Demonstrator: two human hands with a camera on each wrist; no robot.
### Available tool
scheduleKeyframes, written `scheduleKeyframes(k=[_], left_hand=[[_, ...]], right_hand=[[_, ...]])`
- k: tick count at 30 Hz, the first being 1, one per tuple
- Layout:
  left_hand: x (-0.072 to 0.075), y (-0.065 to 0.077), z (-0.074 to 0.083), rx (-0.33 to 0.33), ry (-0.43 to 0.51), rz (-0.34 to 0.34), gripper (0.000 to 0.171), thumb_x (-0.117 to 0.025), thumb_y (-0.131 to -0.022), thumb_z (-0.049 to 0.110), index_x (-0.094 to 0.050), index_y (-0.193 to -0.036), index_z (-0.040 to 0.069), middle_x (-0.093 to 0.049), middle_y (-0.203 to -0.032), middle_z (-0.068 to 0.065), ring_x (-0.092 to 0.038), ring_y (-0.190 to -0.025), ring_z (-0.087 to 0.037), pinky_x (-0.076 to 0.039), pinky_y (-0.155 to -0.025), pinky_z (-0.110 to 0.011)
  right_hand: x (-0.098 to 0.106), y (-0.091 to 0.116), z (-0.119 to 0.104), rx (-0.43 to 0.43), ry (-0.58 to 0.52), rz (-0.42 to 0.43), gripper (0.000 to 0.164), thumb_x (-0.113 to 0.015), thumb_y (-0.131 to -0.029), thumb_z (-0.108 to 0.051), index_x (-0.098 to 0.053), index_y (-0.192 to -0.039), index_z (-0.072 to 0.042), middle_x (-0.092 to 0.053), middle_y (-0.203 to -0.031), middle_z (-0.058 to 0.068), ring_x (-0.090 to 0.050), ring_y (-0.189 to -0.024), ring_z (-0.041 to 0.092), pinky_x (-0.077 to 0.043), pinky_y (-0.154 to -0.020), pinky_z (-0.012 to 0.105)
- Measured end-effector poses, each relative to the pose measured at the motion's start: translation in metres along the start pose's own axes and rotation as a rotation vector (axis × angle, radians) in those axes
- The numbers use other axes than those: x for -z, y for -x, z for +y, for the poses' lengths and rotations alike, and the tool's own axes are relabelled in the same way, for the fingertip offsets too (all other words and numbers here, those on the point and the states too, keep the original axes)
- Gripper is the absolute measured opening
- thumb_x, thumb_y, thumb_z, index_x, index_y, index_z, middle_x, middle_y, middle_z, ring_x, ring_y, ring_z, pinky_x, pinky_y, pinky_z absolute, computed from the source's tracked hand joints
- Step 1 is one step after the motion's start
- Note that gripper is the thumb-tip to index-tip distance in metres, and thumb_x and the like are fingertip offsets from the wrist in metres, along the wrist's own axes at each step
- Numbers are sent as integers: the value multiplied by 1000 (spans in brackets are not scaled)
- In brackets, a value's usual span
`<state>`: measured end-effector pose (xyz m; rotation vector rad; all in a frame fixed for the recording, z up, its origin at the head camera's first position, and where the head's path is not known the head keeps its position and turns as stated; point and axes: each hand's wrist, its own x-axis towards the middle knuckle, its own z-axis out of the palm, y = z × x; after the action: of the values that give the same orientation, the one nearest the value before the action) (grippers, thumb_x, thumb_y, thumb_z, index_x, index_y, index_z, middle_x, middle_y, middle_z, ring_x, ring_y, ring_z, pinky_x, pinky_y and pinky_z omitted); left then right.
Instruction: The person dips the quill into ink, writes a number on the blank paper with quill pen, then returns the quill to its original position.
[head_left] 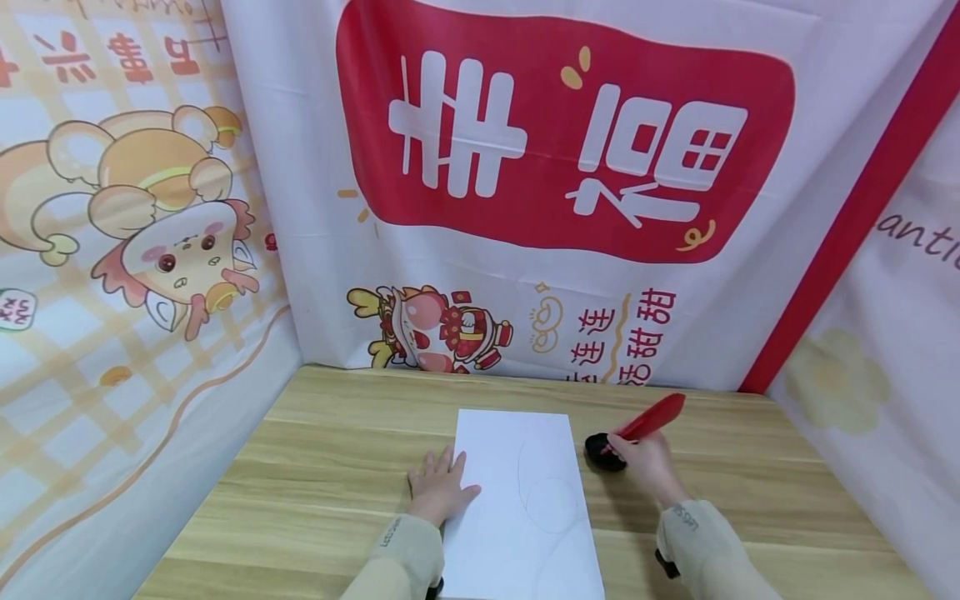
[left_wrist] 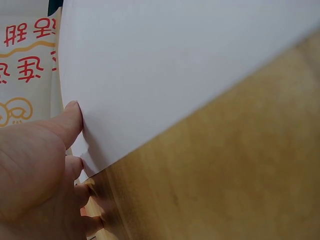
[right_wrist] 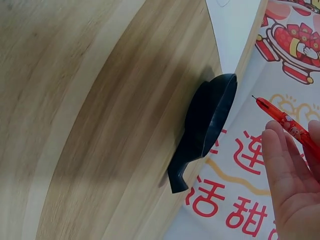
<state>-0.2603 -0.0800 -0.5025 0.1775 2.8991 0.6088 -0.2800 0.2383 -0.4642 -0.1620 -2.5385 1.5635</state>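
Observation:
A white sheet of paper (head_left: 495, 533) with faint curved pencil-like lines lies on the wooden table. My left hand (head_left: 438, 487) rests with fingers spread on its left edge; in the left wrist view the thumb (left_wrist: 72, 120) touches the paper. My right hand (head_left: 654, 467) pinches a red pen (right_wrist: 290, 122) with a broad red, feather-shaped top (head_left: 660, 415). Its fine tip points away from the fingers and is in the air in the right wrist view. Close by that hand sits a small black dish (right_wrist: 212, 112) with a short handle or spout, right of the paper.
The wooden table (head_left: 337, 467) reaches back to a white cloth (head_left: 300, 208) with red print. Patterned cloth hangs on the left side (head_left: 67, 400) and plainer cloth on the right (head_left: 900, 367).

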Motion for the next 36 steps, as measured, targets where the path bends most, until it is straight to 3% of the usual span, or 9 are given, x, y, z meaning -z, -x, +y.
scheduleKeyframes(k=[8, 17, 27, 36], left_hand=[[-1, -3, 0, 8, -12, -23, 65, -54, -90, 44, -36, -142, 8, -20, -149, -18, -9, -134, -44, -4, -99, -67], [-8, -8, -2, 22, -14, -18, 67, -55, -89, 45, -35, -142, 9, -19, -150, -17, -7, -135, -43, -1, -99, -67], [-31, -28, -18, 21, -30, 3, 69, -53, -88, 50, -35, -143, 12, -17, -150, -15, -6, -134, -43, 1, -98, -68], [-34, -31, -21, 17, -34, 0, 69, -52, -88, 50, -35, -143, 12, -16, -151, -15, -6, -134, -45, -1, -97, -70]], right_hand=[[8, 0, 6, 22, 18, 41, 9, -61, -85, -3, -61, -89, 5, -63, -74, 10, -60, -68, 20, -52, -63, 35], [17, 1, 8, 47, 58, 76, 12, -63, -84, -3, -63, -89, 8, -63, -72, 10, -59, -63, 14, -47, -54, 21], [25, 3, 8, -67, 7, 50, 14, -59, -87, -7, -57, -96, 4, -64, -80, 16, -59, -64, 15, -51, -60, 29], [31, 7, 10, -69, -34, 34, 18, -57, -90, -10, -55, -102, 4, -63, -88, 21, -60, -70, 19, -53, -64, 33]])
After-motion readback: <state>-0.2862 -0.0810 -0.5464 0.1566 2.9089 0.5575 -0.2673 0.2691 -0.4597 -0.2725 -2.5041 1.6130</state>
